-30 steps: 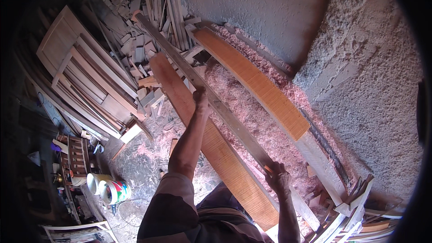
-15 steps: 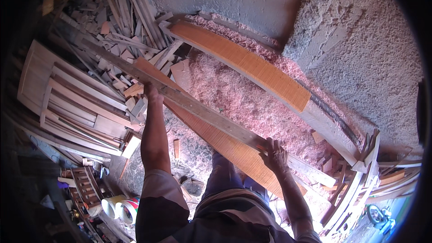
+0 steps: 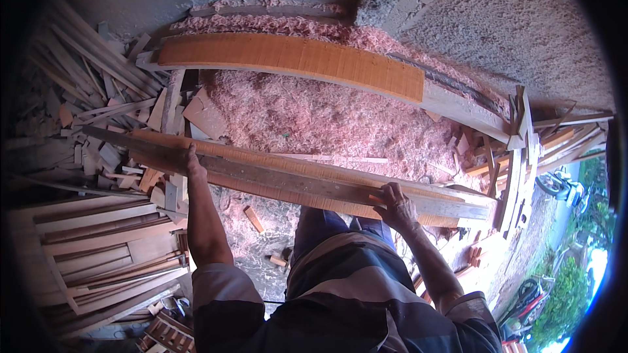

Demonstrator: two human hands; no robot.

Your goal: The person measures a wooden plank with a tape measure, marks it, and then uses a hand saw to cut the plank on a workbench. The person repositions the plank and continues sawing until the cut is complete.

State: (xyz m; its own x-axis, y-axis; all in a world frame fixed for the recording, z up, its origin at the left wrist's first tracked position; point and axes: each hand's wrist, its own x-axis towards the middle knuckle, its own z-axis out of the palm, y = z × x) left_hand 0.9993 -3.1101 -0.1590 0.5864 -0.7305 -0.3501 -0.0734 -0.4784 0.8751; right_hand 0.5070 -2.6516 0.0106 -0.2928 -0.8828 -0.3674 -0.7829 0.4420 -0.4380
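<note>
A long, narrow greyish wooden strip (image 3: 294, 185) lies lengthwise over a wider orange-brown plank (image 3: 261, 158), which shows along both its sides. Near the left end, my left hand (image 3: 196, 165) is closed on the strip, thumb on top and the other fingers mostly hidden. Toward the right end, my right hand (image 3: 398, 208) grips the same strip with bent fingers. A small reddish-orange bit shows by its fingertips, too small to name. Strip and plank stretch across in front of my body.
Beyond them, another orange-brown plank (image 3: 294, 55) rests on a pale beam (image 3: 458, 106). Pink wood shavings (image 3: 275, 114) cover the floor between. Scrap wood (image 3: 98, 157) is heaped at left, above wooden frames (image 3: 104, 242). A small wood block (image 3: 253, 219) lies near my legs. Motorbikes (image 3: 561, 184) stand outside at right.
The view has turned, so the strip and plank, once steeply slanted, now run nearly level across the picture. More of the outdoors shows at right. Both hands keep hold of the strip.
</note>
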